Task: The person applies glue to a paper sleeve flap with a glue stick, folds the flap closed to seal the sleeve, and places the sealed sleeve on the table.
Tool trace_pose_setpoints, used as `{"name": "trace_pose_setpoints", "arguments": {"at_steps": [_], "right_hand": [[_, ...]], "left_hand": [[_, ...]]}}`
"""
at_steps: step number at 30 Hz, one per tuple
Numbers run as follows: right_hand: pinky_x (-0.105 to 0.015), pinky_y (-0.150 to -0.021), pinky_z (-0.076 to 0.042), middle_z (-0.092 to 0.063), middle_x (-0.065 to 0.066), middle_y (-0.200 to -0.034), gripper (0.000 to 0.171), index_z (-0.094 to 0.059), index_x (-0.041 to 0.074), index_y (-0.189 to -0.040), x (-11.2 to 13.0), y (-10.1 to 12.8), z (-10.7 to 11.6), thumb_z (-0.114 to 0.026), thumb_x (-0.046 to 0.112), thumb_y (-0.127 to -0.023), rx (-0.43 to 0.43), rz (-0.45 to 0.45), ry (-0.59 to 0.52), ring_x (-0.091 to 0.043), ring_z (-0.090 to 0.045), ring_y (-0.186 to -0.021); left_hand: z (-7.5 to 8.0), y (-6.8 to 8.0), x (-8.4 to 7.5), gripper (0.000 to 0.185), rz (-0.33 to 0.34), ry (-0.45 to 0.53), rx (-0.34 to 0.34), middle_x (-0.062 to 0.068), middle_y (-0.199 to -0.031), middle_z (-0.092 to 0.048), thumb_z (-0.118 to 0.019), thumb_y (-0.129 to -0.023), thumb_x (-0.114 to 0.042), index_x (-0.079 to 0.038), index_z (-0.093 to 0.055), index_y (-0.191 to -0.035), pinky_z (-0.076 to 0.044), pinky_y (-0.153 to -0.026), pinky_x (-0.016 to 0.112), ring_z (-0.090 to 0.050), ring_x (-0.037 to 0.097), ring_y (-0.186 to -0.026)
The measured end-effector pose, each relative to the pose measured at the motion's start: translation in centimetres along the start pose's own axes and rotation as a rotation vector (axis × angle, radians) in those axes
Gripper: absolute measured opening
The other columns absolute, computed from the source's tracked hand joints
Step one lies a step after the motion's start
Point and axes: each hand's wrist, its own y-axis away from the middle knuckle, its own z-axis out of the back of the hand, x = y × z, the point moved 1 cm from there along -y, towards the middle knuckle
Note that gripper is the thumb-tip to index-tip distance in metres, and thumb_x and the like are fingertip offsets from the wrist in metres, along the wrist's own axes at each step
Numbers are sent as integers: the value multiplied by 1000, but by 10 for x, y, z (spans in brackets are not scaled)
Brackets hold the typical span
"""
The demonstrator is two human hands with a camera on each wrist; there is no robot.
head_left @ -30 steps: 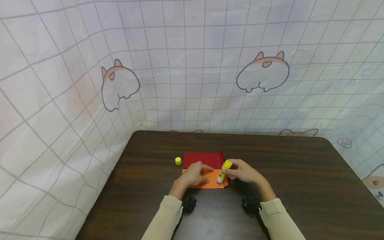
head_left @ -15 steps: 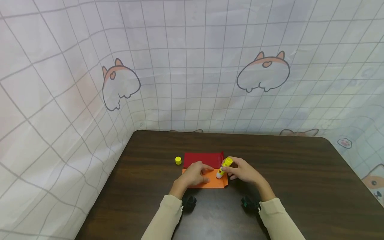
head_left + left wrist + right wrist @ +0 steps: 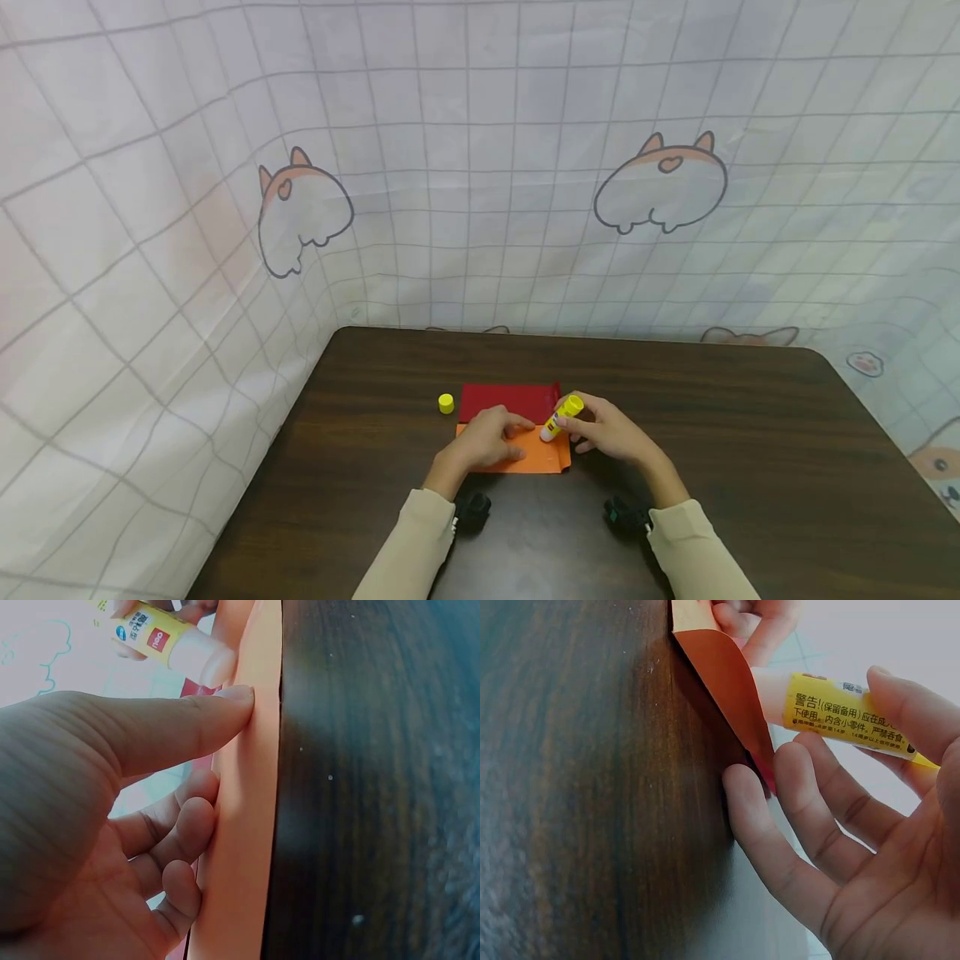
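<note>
Right hand has its fingers curled round a yellow glue stick, thumb on top and the others wrapped underneath, so it's properly held. The stick is tilted, with its uncapped white tip pointing down and left, touching the orange paper right about where that sheet meets the red paper. In the right wrist view you can read small printed text on the yellow barrel, and the near corner of the orange sheet curls up off the wood just beside the fingertips. Left hand is lying on the orange paper with its fingers mostly straight, pressing it flat rather than gripping anything; the left wrist view shows the thumb tip right at the paper's edge, with the glue tip just beyond it. The two hands are near each other, not touching as far as I can tell. The orange sheet is closer to the person, and the red one sits behind it, edges overlapping or butted together, can't say which. A little yellow cap stands by itself just off the left end of the red paper. It's all on a dark wood tabletop, roughly mid-table. Behind that hangs a white grid-pattern curtain with cartoon corgi bums on it.
</note>
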Motion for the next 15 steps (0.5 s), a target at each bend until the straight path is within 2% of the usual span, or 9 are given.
{"name": "trace_pose_setpoints", "arguments": {"at_steps": [10, 15], "right_hand": [[-43, -77, -62, -65, -22, -108, 38, -57, 5, -129, 2, 0, 1, -63, 31, -102, 14, 19, -5, -27, -64, -89], [-41, -77, -63, -65, -20, -109, 39, -58, 5, -129, 1, 0, 1, -64, 33, -102, 13, -2, -3, -26, -65, -89]], "left_hand": [[2, 1, -2, 43, 5, 0, 9, 0, -92, -59, -83, -86, -19, -21, -74, -128, -45, -71, 25, -50, 13, -84], [1, 1, -2, 43, 4, 2, 11, 0, -93, -59, -83, -86, -19, -21, -74, -128, -45, -71, 25, -50, 13, -85]]}}
